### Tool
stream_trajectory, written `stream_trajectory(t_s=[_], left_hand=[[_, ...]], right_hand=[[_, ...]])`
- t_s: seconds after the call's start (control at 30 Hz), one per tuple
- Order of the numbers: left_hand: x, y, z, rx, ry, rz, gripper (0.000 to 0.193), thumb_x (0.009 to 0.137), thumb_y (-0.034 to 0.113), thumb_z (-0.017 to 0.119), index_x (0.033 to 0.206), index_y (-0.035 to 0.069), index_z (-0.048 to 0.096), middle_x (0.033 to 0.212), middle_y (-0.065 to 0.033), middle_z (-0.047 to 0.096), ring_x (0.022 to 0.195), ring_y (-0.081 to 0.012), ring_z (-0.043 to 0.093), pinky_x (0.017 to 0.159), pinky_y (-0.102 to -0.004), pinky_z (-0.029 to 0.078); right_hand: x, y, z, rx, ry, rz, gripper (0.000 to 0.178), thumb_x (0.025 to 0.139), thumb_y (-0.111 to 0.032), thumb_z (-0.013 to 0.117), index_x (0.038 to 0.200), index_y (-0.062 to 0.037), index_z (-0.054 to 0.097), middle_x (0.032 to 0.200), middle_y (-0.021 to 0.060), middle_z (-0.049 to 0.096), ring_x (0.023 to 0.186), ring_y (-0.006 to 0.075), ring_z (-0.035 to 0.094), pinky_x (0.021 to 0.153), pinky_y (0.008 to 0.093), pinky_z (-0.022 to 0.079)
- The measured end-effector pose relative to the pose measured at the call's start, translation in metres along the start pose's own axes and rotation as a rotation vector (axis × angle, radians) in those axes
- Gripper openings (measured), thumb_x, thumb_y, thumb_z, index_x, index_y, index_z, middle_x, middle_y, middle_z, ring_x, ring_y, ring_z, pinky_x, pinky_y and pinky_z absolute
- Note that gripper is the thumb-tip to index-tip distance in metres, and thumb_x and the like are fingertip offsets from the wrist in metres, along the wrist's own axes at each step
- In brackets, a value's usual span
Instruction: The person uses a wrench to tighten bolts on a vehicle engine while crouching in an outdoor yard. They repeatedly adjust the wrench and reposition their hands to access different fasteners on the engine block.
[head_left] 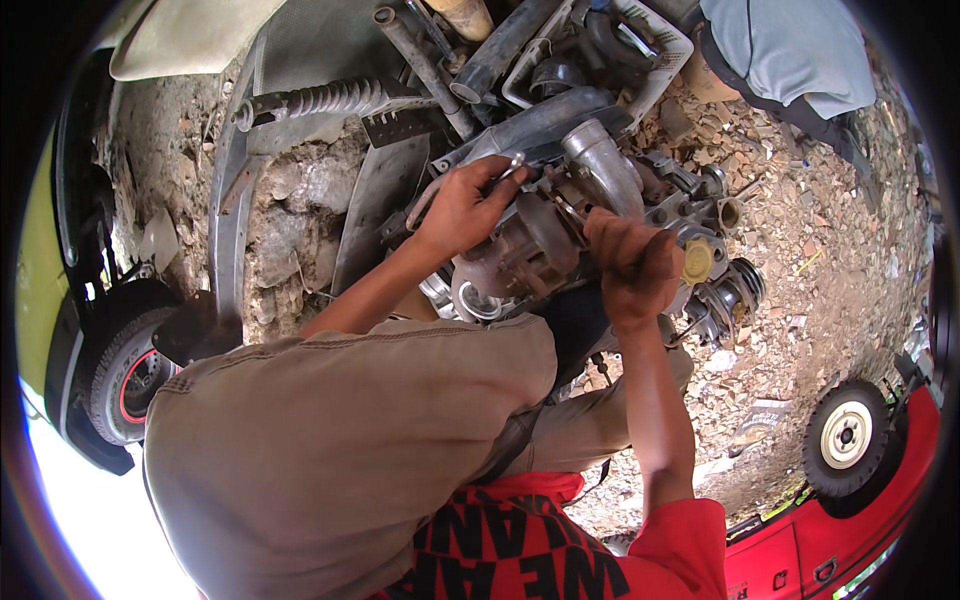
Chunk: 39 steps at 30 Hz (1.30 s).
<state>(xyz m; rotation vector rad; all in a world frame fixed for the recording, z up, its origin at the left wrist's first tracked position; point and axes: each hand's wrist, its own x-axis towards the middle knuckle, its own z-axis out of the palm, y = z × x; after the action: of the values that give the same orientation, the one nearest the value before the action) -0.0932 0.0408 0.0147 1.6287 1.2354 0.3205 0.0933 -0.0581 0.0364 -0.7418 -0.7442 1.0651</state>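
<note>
Counts, placed against the rusty housing (535, 245) (1). Hands: 2, left hand (468, 208) upper left of it, right hand (635, 265) on its right. Slim metal pieces (514, 163): 2, one per hand. Silver elbow pipe (606, 170): 1, upper right. Yellow cap (697, 260): 1, right. Tyred wheels (848, 437), clearly seen: 2, far left and lower right.

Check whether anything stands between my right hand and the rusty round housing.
Nothing visible blocks the way: the right hand is close beside the rusty round housing, with only what looks like a slim metal tool at its fingers. The silver pipe lies just beyond the hand, not between them.
</note>
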Motion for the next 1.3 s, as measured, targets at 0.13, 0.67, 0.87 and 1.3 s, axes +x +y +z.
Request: stream_trajectory(t_s=[0.13, 0.67, 0.87, 1.3], left_hand=[[-0.001, -0.006, 0.018, -0.005, 0.014, -0.002, 0.028, 0.095, 0.024, 0.066, 0.106, -0.002, 0.070, 0.097, -0.0177, 0.072, 0.086, -0.0277, 0.069, 0.078, -0.0350, 0.052], [-0.008, -0.022, 0.033, 0.005, 0.135, 0.149, 0.030, 0.097, 0.023, 0.062, 0.110, -0.003, 0.065, 0.101, -0.0235, 0.069, 0.093, -0.0376, 0.069, 0.081, -0.0402, 0.052], [-0.008, -0.018, 0.034, 0.026, 0.132, 0.095, 0.030, 0.096, 0.024, 0.061, 0.111, -0.002, 0.064, 0.099, -0.0247, 0.068, 0.092, -0.0397, 0.068, 0.080, -0.0412, 0.052], [-0.010, -0.027, 0.037, 0.083, 0.195, 0.184, 0.023, 0.096, 0.018, 0.056, 0.107, -0.002, 0.058, 0.098, -0.0264, 0.065, 0.091, -0.0458, 0.063, 0.077, -0.0491, 0.049]], right_hand=[[0.001, 0.004, 0.001, 0.075, 0.058, 0.007, 0.060, 0.108, -0.045, 0.029, 0.058, -0.0104, 0.031, 0.051, 0.0034, 0.030, 0.048, 0.0188, 0.025, 0.059, 0.0390, 0.029], [0.005, 0.004, 0.003, 0.050, 0.075, 0.052, 0.062, 0.107, -0.051, 0.028, 0.057, -0.0128, 0.029, 0.051, 0.0033, 0.029, 0.051, 0.0193, 0.024, 0.062, 0.0385, 0.029], [-0.019, 0.009, -0.007, -0.004, 0.052, -0.027, 0.063, 0.106, -0.053, 0.029, 0.058, -0.0121, 0.029, 0.051, 0.0039, 0.032, 0.050, 0.0213, 0.027, 0.065, 0.0401, 0.031], [0.043, 0.022, 0.034, -0.189, 0.033, 0.029, 0.055, 0.109, -0.040, 0.033, 0.065, -0.0067, 0.032, 0.058, 0.0022, 0.030, 0.053, 0.0134, 0.031, 0.052, 0.0297, 0.025]])
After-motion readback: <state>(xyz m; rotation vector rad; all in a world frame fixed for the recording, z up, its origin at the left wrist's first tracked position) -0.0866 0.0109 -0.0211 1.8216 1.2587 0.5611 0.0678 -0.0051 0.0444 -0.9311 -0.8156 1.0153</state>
